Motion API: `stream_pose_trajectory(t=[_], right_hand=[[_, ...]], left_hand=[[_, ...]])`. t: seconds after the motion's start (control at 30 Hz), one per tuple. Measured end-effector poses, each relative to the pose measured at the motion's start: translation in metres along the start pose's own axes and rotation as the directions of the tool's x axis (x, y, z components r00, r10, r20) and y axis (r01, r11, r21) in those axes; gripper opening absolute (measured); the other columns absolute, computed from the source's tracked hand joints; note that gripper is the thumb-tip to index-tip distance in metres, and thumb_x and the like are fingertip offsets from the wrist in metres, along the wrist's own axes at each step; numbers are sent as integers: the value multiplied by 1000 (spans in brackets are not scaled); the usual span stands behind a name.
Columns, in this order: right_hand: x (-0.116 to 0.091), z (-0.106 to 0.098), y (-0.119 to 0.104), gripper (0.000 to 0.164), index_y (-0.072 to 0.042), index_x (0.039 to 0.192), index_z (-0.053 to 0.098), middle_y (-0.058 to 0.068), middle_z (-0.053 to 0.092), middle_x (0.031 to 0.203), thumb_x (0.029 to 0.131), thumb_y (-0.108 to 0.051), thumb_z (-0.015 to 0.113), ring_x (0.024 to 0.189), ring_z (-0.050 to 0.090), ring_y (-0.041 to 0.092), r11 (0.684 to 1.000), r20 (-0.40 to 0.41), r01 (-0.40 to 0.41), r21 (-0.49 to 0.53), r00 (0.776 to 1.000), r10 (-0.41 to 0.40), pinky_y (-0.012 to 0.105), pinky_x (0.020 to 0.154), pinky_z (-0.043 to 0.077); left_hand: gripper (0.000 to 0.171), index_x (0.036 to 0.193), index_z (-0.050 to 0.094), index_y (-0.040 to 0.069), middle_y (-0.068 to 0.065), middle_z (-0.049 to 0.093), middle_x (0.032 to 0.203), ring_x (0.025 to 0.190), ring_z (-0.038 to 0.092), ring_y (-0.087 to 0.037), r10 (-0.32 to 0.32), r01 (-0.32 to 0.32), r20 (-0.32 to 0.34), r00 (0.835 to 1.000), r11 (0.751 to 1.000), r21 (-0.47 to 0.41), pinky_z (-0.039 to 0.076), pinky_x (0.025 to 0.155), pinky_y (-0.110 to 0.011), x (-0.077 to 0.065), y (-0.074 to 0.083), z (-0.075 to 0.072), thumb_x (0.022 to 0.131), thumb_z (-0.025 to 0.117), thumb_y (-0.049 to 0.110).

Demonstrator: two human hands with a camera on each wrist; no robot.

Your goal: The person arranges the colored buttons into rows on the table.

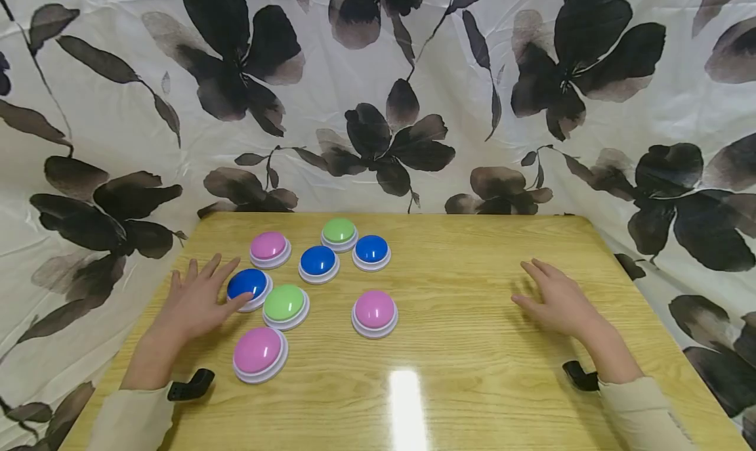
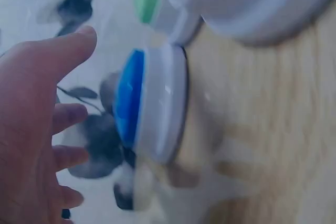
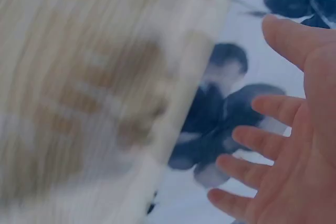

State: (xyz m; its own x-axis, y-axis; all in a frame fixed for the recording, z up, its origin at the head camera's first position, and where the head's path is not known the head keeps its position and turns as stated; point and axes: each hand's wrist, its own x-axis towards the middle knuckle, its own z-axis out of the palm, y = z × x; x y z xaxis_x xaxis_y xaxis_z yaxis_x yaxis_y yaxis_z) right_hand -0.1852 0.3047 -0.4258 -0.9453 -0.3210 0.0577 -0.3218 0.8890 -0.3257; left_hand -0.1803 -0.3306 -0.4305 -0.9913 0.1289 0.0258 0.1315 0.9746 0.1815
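My left hand (image 1: pixel 197 304) is held over the table's left side, fingers spread and holding nothing. Its thumb overlaps the edge of the nearest blue dome button (image 1: pixel 246 283) in the head view; the left wrist view shows a gap between thumb and that blue button (image 2: pixel 130 98). Beside it sit a green button (image 1: pixel 284 302) and a pink button (image 1: pixel 258 350). Farther back are another pink button (image 1: pixel 268 245), two blue buttons (image 1: pixel 317 260) and a second green one (image 1: pixel 339 230). A third pink button (image 1: pixel 375 310) stands apart toward the middle. My right hand (image 1: pixel 558 300) hovers with fingers extended above bare wood.
The wooden table (image 1: pixel 461 346) carries all the white-based buttons on its left half. A floral cloth (image 1: pixel 472 109) hangs behind and around it. Black wrist mounts (image 1: pixel 191 385) show at both sleeves. Light reflects off the front of the tabletop.
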Motion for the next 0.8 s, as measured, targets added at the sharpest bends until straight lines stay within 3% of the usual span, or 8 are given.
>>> stream_pose_trajectory(t=[0.23,0.43,0.63,0.8], right_hand=[[9,7,-30,55,0,139,47,23,48,137,96,-30,64,126,44,43,984,5,87,155,996,-89,59,97,39],[22,15,-49,50,0,133,54,19,55,132,92,-24,68,122,50,39,976,4,136,168,990,-138,56,96,42],[40,23,-67,49,1,130,56,18,57,130,90,-22,71,121,51,38,963,0,194,186,980,-197,54,97,42],[50,35,-84,49,0,130,57,15,57,129,90,-23,72,120,53,35,947,33,224,232,971,-237,52,97,43]], left_hand=[[82,144,43,8,-31,29,149,131,13,-65,77,-77,2,997,994,-78,5,100,-76,-10,28,-11,86,60,63],[80,143,47,10,-26,34,148,136,17,-57,137,-137,-4,991,984,-113,13,105,-70,-9,53,-13,84,64,62],[71,140,51,9,-20,41,146,135,31,-45,245,-251,-58,968,955,-157,27,104,-64,-8,75,-13,85,70,51],[66,139,52,13,-13,44,145,133,37,-38,236,-245,-68,969,940,-237,33,102,-62,-16,93,-14,86,69,49]])
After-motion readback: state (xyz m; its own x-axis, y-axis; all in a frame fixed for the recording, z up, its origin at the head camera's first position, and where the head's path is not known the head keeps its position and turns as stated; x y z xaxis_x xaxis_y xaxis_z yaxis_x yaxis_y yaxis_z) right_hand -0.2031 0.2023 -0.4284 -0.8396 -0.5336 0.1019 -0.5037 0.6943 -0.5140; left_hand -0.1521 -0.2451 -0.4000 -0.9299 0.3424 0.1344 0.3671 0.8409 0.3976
